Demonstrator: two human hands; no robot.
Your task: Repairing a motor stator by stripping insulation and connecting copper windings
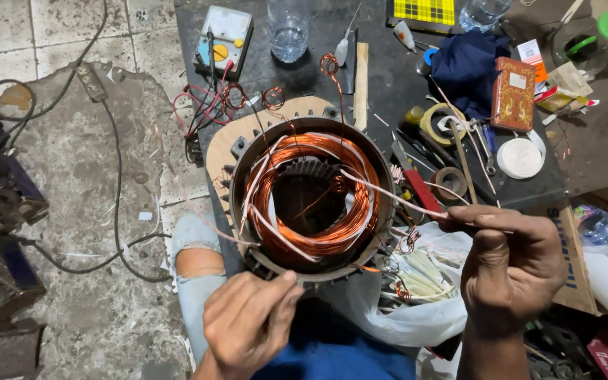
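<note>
A round motor stator (242, 169) with copper wire coils (350, 218) stands on a dark table edge in the centre. White lacing cord (381, 188) runs across and around the coils. My right hand (511, 264) pinches the cord's free end, pulled taut to the right of the stator. My left hand (248, 320) sits at the stator's near rim, fingertips pinched on the cord there. My knee in torn jeans (195, 260) is below left.
A multimeter (224, 35) with red leads, a water bottle (288, 28), tape rolls (520, 157), a red box (514, 93), a blue cloth (469, 63) and hand tools lie on the table. A white plastic bag (409, 317) hangs by the stator. Cables cross the concrete floor at left.
</note>
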